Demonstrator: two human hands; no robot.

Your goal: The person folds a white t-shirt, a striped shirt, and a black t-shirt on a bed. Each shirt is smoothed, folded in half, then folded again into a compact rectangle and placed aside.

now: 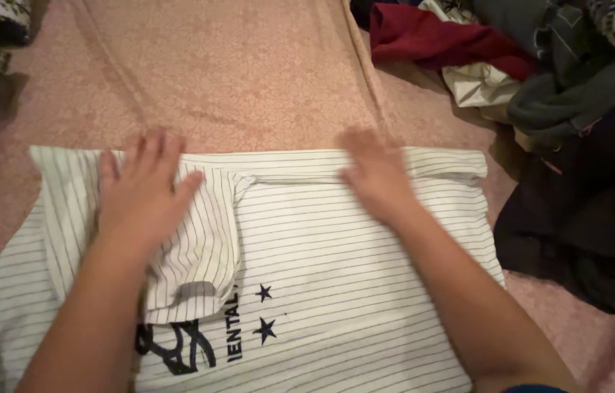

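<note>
Left hand (pixel 144 189) lay flat, fingers spread, palm pressing folded sleeve (pixel 195 247) of white pinstriped shirt (pixel 344 291). Right hand (pixel 373 175) flat too, fingers together, on shirt's folded top edge. Neither gripped anything. Shirt spread on pink carpet (pixel 249 73). Clothes pile (pixel 540 65) heaped at right, near shirt.
</note>
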